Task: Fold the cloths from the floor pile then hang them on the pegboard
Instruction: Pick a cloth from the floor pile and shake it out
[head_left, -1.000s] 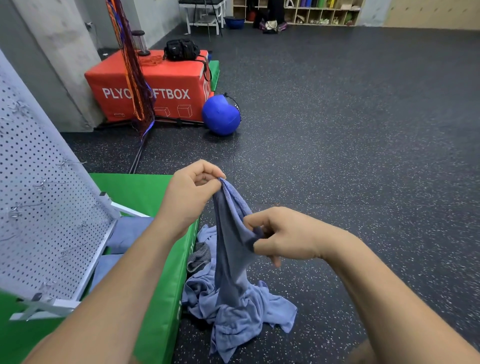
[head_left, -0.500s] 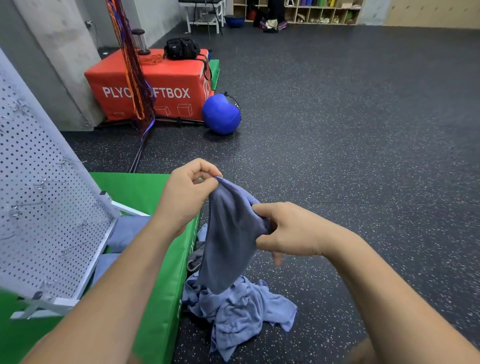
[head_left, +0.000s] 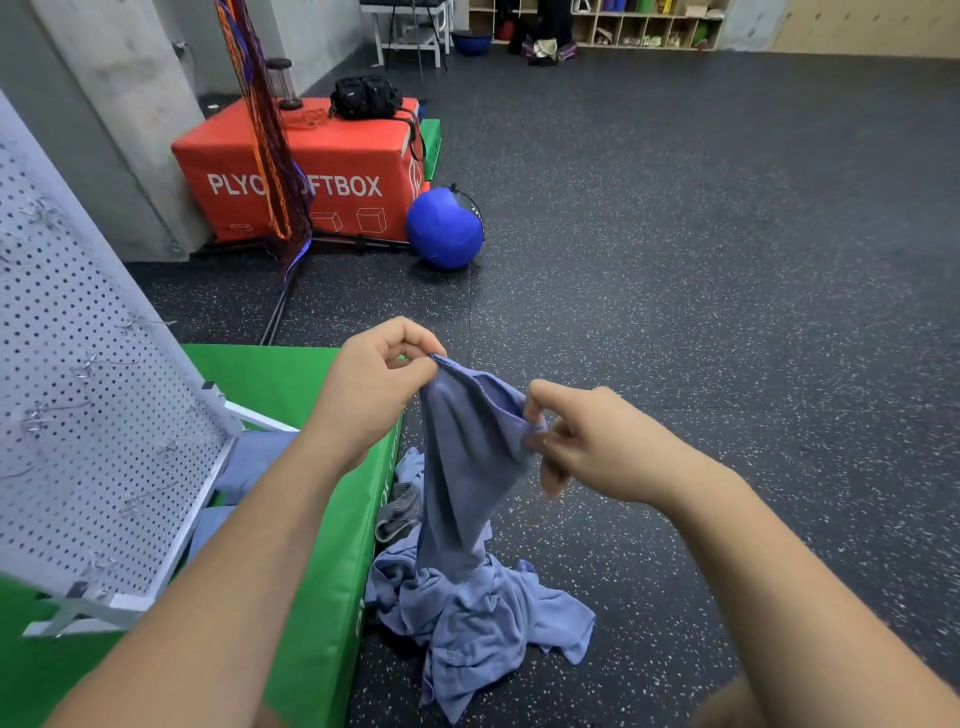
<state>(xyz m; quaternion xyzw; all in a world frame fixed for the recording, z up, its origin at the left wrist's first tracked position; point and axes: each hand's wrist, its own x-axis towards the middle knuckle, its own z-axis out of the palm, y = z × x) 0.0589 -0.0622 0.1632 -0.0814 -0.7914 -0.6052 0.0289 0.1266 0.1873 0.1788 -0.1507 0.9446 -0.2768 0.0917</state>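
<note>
Hanging between both hands, a blue-grey cloth (head_left: 467, 478) is held above the floor pile (head_left: 483, 629); whether its lower end touches the heap cannot be told. Left hand (head_left: 371, 387): fingers curled, thumb and forefinger pinching the cloth's upper corner. Right hand (head_left: 597, 447): lower and to the right, thumb and curled fingers pinching the cloth's edge and bunching the fabric; its fingertips are partly blurred. The pile lies on the dark speckled floor (head_left: 727, 338), against the side of a green mat (head_left: 322, 545). The white pegboard (head_left: 93, 415) stands tilted on the mat at left, with wire hooks projecting. Beyond are a red box (head_left: 332, 171) and a blue ball (head_left: 444, 228).
</note>
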